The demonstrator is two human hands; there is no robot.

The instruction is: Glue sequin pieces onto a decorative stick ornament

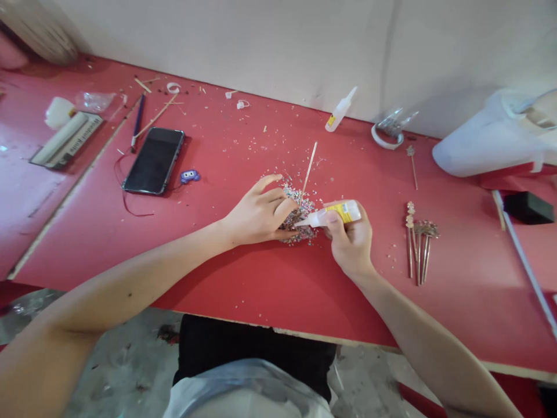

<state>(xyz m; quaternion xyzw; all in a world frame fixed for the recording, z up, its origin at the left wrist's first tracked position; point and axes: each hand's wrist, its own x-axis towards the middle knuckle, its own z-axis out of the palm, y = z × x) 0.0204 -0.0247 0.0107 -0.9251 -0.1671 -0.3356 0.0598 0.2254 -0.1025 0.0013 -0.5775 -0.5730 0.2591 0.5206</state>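
My right hand [351,237] is closed around a small glue bottle [342,213] with a yellow label, tipped so its narrow nozzle points left. The nozzle tip reaches the brownish ornament at the lower end of a thin metal hair stick [310,168]. My left hand [265,212] pinches that ornament, its fingers bent around it and partly hiding it. The stick's shaft slants up and away from the fingers. Beneath both hands lies a pile of small shiny chips [308,235], scattered over the red table [261,278].
Several finished-looking hair sticks [421,249] lie at right, with a single one [412,165] behind. A second glue bottle [342,110] stands near the wall. At left are a phone [154,161], a knife box [67,141] and a pencil [138,122]. A white container [474,139] lies far right.
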